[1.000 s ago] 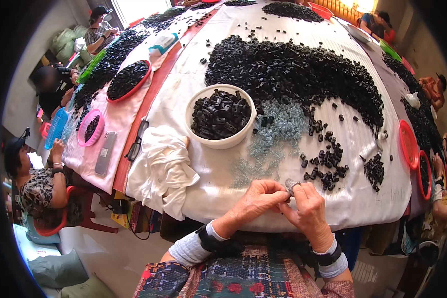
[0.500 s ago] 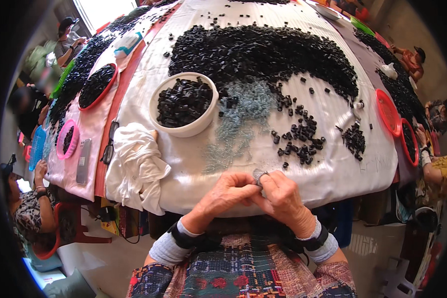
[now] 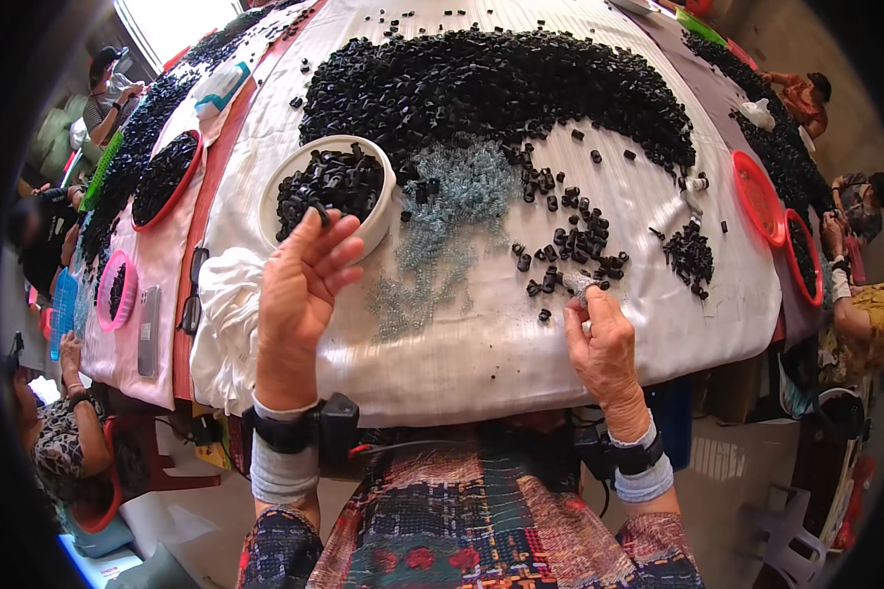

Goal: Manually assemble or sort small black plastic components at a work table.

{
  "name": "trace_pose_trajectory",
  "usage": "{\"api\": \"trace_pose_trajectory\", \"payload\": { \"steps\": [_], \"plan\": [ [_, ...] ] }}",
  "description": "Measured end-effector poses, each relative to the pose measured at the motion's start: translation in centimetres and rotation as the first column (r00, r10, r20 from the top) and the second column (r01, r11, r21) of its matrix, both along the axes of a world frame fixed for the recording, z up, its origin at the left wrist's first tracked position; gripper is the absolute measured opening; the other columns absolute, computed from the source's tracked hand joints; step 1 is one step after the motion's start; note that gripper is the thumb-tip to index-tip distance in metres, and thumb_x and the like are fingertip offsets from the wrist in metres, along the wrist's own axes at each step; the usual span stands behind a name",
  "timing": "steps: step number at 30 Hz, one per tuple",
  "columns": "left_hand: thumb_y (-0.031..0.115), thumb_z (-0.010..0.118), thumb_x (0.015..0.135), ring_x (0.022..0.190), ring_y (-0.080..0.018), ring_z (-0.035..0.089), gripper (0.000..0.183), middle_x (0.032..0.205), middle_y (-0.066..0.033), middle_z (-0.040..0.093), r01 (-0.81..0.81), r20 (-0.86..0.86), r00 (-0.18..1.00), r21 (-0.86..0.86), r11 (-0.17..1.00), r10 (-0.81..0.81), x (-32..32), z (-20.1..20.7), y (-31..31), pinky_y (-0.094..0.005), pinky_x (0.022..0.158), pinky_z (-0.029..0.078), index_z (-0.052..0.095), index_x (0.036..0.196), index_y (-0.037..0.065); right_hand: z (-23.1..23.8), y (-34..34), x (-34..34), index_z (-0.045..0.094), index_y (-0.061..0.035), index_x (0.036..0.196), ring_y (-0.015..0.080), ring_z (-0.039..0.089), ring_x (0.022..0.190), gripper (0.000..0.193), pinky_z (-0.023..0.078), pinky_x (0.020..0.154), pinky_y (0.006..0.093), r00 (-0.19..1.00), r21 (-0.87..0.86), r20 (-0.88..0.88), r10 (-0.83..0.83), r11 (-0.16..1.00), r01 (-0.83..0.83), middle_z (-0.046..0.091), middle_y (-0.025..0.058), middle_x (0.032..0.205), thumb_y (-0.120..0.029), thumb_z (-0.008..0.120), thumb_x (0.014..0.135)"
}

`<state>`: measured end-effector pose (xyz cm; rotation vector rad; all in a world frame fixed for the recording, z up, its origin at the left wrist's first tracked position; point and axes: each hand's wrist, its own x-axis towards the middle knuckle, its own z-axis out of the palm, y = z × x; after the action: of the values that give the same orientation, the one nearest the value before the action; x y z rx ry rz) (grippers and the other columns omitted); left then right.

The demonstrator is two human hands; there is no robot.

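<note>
My left hand (image 3: pixel 304 304) is raised at the near side of a white round bowl (image 3: pixel 388 187) heaped with black pieces. Its thumb and forefinger close on a small black piece (image 3: pixel 319 211), while the other fingers stay loosely spread. At the near edge of a loose cluster of short black tubular pieces (image 3: pixel 581 236) is my right hand (image 3: pixel 604 344), fingers curled together. A silvery-grey wrap (image 3: pixel 578 283) covers a fingertip there; whatever the fingers pinch is hidden. Tiny clear bluish pieces (image 3: pixel 462 196) lie between the bowl and the cluster.
A large black heap (image 3: pixel 501 93) spans the far side of the white cloth. A white cloth bundle (image 3: pixel 231 324) lies left, beside glasses (image 3: pixel 193 299) and a phone (image 3: pixel 148 332). Smaller black bits (image 3: pixel 690 257) and red trays (image 3: pixel 759 201) are at right. Other people sit around.
My hands, together near the table edge before, have parted. The left moved up and left to the bowl with a black piece; the right moved up and right to the loose cluster.
</note>
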<state>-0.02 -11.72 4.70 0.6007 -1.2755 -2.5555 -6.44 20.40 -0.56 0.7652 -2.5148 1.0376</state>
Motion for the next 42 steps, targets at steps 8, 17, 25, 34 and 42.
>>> {"api": "trace_pose_trajectory", "payload": {
  "steps": [8, 17, 25, 34, 42],
  "plan": [
    [0.021, 0.048, 0.096, 0.094, -0.0226, 0.066, 0.032, 0.111, -0.0178, 0.062, -0.080, -0.066, 0.995, 0.014, 0.997, 0.081, -1.0, 0.8, -0.8, -0.0306, 0.069, 0.058, 0.052, 0.117, -0.003, 0.3, -2.0, -1.2, 0.052, 0.0028, 0.107, 0.0343, 0.056, 0.090, 0.036, 0.048, 0.077, 0.0391, 0.994, 0.153, -0.058, 0.094, 0.985, -0.085, 0.058, 0.0180, 0.093, 0.000, 0.064, 0.072],
    [0.016, 0.055, 0.092, 0.077, -0.0196, 0.068, 0.026, 0.094, -0.0152, 0.067, 0.358, -0.005, 0.934, 0.027, 0.933, -0.358, 1.8, -1.3, 4.7, -0.0270, 0.061, 0.056, 0.057, 0.112, -0.001, -0.5, -2.8, -1.0, 0.054, 0.0051, 0.100, 0.0345, 0.057, 0.083, 0.028, 0.048, 0.072, 0.0384, 0.975, 0.059, -0.027, 0.219, 0.974, -0.217, 0.058, 0.0192, 0.090, 0.010, 0.059, 0.072],
    [0.013, 0.055, 0.092, 0.079, -0.0174, 0.067, 0.027, 0.097, -0.0148, 0.066, 0.585, 0.160, 0.798, 0.029, 0.811, -0.581, 1.5, -2.7, 8.4, -0.0257, 0.065, 0.055, 0.056, 0.112, -0.004, 0.7, -3.8, -0.8, 0.054, 0.0036, 0.103, 0.0337, 0.057, 0.088, 0.036, 0.048, 0.076, 0.0399, 0.982, 0.123, -0.038, 0.186, 0.976, -0.180, 0.058, 0.0185, 0.094, 0.002, 0.066, 0.069],
    [0.015, 0.057, 0.091, 0.079, -0.0157, 0.065, 0.028, 0.095, -0.0126, 0.065, 0.565, 0.166, 0.811, 0.031, 0.825, -0.562, 1.4, -3.0, 8.6, -0.0258, 0.068, 0.054, 0.056, 0.112, -0.004, 0.3, -5.1, -0.9, 0.056, -0.0023, 0.102, 0.0265, 0.055, 0.088, 0.040, 0.043, 0.074, 0.0364, 0.985, 0.314, -0.155, 0.075, 0.949, -0.023, 0.057, 0.0112, 0.093, -0.008, 0.071, 0.065],
    [0.019, 0.057, 0.092, 0.080, -0.0151, 0.065, 0.030, 0.095, -0.0119, 0.064, 0.565, 0.167, 0.812, 0.012, 0.825, -0.559, 1.6, -3.2, 8.6, -0.0253, 0.068, 0.054, 0.054, 0.112, -0.004, 0.9, -5.1, -0.9, 0.059, -0.0041, 0.099, 0.0248, 0.055, 0.092, 0.034, 0.041, 0.076, 0.0365, 0.963, 0.269, -0.259, 0.078, 0.963, -0.006, 0.061, 0.0083, 0.095, -0.004, 0.066, 0.066]
  ]
}}
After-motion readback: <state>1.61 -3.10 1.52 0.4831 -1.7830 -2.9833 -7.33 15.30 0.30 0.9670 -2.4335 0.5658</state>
